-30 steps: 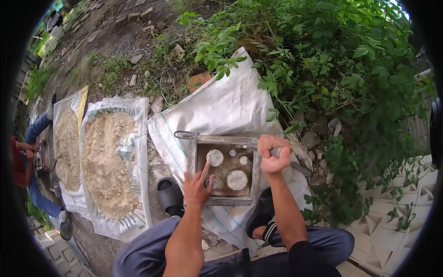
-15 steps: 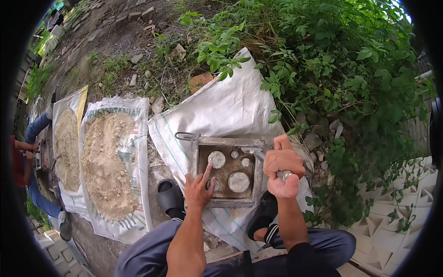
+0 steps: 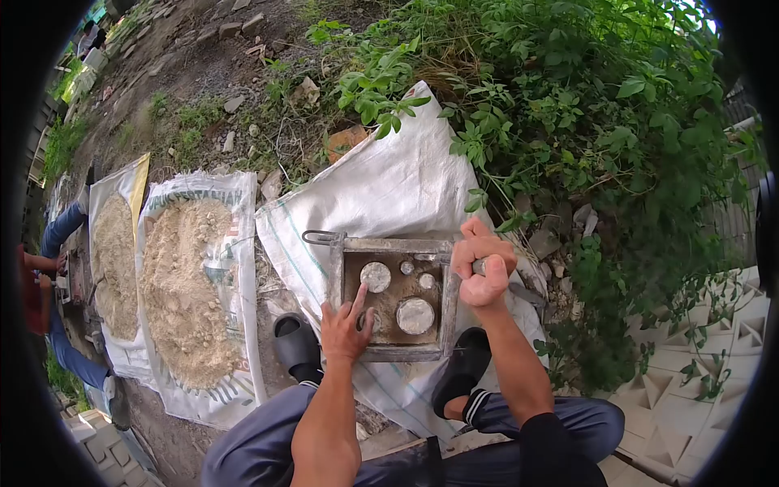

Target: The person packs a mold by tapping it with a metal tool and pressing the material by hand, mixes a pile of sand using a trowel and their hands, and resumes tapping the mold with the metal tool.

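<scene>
Left hand [image 3: 344, 333] spread, palm down, holding nothing; extended index fingertip at the near edge of a pale disc [image 3: 375, 274], whether pressing or only resting cannot be told. Right hand [image 3: 484, 264] closed in a fist round a grey handle [image 3: 480, 266], raised at the right side of the frame [image 3: 398, 246]; the rest of that tool is hidden by the fist. Frame squarish, weathered, a metal loop [image 3: 320, 237] at its far left corner; lies on a white sack [image 3: 381, 191], brown fill within. Pale disc sits in that fill, toward the left. Larger disc [image 3: 415, 316] nearer the wearer; two small discs [image 3: 406, 268] between it and the far rail, apart from each other. Dark sandal [image 3: 296, 349] just left of the frame. Farther left, a heap of sandy material [image 3: 182, 292] on a printed sack [image 3: 243, 260]
</scene>
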`<state>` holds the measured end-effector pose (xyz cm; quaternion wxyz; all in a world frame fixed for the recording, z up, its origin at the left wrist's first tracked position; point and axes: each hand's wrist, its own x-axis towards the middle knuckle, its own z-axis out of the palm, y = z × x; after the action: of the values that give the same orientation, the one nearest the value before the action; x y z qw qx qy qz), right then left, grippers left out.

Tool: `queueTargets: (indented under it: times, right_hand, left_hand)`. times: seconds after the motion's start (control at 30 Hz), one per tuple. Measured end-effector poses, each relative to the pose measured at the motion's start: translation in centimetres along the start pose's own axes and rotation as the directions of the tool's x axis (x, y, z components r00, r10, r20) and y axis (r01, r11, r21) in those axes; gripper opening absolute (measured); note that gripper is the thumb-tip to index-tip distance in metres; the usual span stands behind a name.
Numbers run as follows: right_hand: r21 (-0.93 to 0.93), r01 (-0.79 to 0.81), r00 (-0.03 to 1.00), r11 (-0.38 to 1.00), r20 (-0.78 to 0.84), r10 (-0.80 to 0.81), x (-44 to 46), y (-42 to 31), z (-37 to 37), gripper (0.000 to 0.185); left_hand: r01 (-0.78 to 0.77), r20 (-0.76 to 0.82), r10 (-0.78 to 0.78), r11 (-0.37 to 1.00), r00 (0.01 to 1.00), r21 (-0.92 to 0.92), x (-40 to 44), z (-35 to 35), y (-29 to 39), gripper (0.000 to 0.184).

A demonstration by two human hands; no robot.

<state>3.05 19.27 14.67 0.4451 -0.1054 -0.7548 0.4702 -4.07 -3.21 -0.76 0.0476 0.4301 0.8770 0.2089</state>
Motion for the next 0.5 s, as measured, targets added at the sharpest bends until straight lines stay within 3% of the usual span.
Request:
queueTargets:
  times: [0.03, 0.17, 0.2, 0.23, 0.3, 0.33, 0.5]
  right_hand:
    - [0.06, -0.014, 0.995, 0.998, -0.1, 0.02, 0.4, -0.1, 0.3, 0.06]
    - [0.207, 0.026, 0.989, 0.978, -0.149, 0.006, -2.4, 2.2, 1.6, 0.062]
    - [0.057, -0.006, 0.999, 0.998, -0.04, 0.009, -1.7, 2.5, 1.1, 0.059]
    - [0.051, -0.005, 0.999, 0.999, -0.032, 0.007, -1.0, 1.6, 0.7, 0.059]
    - [0.102, -0.096, 0.977, 0.99, -0.181, 0.113, 0.7, -0.9, 0.7, 0.055]
    - [0.166, -0.012, 0.978, 0.986, -0.202, 0.046, 0.8, -1.8, 0.2, 0.053]
    - [0.192, -0.005, 0.976, 0.981, -0.214, 0.047, -0.5, 3.2, 1.6, 0.05]
  left_hand:
    - [0.005, -0.007, -0.005, 1.0, 1.0, 0.006, 0.3, 0.1, -0.1, 0.056]
    - [-0.005, -0.008, 0.005, 1.0, 1.0, 0.009, 0.2, -0.1, -0.3, 0.056]
    - [0.003, 0.008, -0.003, 1.0, 1.0, 0.008, 0.0, 0.0, 0.0, 0.056]
    - [0.007, 0.005, -0.007, 1.0, 1.0, -0.002, -0.1, 0.1, 0.4, 0.056]
    - [0.019, 0.028, -0.02, 0.999, 0.999, 0.029, 0.1, -0.1, 0.2, 0.056]
    - [-0.001, 0.008, 0.001, 1.0, 1.0, 0.022, 0.1, 0.0, -0.1, 0.055]
    - [0.025, -0.017, -0.025, 1.0, 1.0, 0.013, 0.4, -0.1, 0.3, 0.055]
